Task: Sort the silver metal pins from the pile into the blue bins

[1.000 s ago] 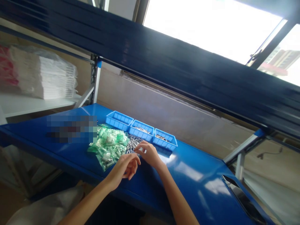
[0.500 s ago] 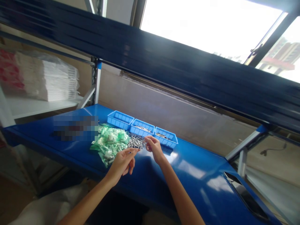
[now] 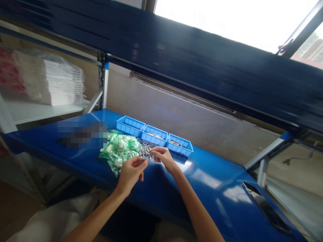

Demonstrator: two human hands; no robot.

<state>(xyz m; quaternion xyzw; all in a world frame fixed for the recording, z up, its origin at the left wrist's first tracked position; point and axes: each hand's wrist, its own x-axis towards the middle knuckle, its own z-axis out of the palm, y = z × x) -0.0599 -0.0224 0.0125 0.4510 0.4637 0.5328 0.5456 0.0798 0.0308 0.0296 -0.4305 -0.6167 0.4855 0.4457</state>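
Note:
Over the front of the blue table, my left hand (image 3: 132, 173) is closed in a pinch, thumb against fingers. My right hand (image 3: 163, 157) is bent close beside it, its fingertips also pinched. Small dark bits show between the two sets of fingertips, too small to name. Just beyond them lies a loose pile of metal screws or rivets (image 3: 145, 149), partly hidden by my right hand. Left of the pile is a heap of green plastic bags (image 3: 118, 151) with small pale contents.
Behind the pile stand a left blue bin (image 3: 124, 129), a middle blue bin (image 3: 148, 138) with metal pieces, and a right blue bin (image 3: 180, 151) with some pieces. A black phone-like slab (image 3: 267, 208) lies at the table's right. A blue beam (image 3: 176, 50) crosses above.
My right hand has come left and slightly down, its fingertips now closer to my left hand's. My left hand stays nearly in place. The camera view has tilted down slightly.

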